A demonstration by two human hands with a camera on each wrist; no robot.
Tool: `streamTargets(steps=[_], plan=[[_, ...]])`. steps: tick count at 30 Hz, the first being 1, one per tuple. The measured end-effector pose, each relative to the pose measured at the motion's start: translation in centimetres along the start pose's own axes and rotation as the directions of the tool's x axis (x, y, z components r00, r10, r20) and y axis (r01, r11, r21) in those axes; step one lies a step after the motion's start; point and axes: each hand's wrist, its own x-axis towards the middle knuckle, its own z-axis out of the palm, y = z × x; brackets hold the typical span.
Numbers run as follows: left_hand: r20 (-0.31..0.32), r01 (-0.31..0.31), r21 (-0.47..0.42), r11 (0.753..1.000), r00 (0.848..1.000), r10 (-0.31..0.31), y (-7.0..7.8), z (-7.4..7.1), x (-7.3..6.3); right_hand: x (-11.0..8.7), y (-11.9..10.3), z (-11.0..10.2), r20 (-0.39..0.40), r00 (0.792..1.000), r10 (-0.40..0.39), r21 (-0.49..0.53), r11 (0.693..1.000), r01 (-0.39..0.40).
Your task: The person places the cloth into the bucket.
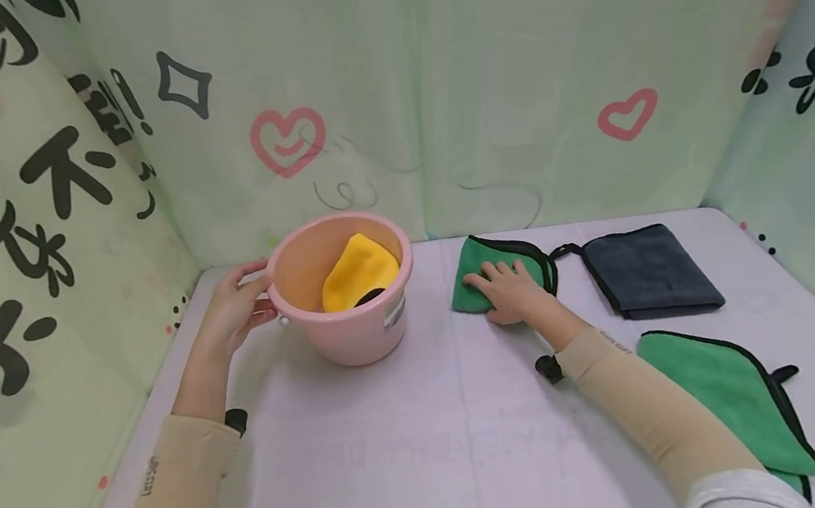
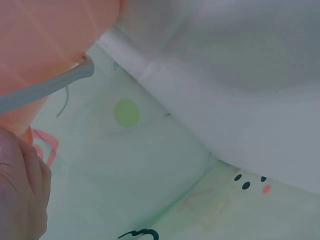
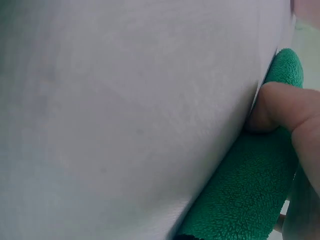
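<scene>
Where the white table (image 1: 370,459) meets the curtained back wall, a pink bucket (image 1: 357,343) stands upright, left of centre. The left hand (image 1: 235,303) grips its rim from outside, apparently to steady it. At the right lies a green cloth with black edging (image 1: 725,394), partly hidden behind the right sleeve (image 1: 643,403). Beyond it, a folded dark cloth (image 1: 651,272) lies flat, its black loop reaching a smaller folded green cloth (image 1: 470,262) near the bucket. The right hand (image 1: 513,288) grasps that one, fingers across the top and thumb bent against the near edge, likely keeping its folds together. Inside the bucket sits a yellow cloth (image 1: 357,272), presumably contained by the walls.
</scene>
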Motion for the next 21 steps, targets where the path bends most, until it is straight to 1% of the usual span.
streamTargets(steps=[10, 14, 21], plan=[[-0.006, -0.001, 0.006, 1.000, 1.000, 0.001, -0.07, -0.02, 0.15, 0.17, 0.06, 0.27, -0.059, 0.998, 0.004, 0.002, 1.000, -0.004], [-0.005, -0.002, 0.006, 1.000, 1.000, 0.002, -0.11, -0.03, 0.20, 0.24, 0.14, 0.37, -0.082, 0.997, 0.006, 0.015, 1.000, -0.005], [-0.003, -0.006, -0.020, 1.000, 1.000, 0.006, -0.24, -0.02, 0.27, 0.23, 0.20, 0.45, -0.128, 0.992, 0.015, 0.057, 0.998, -0.008]])
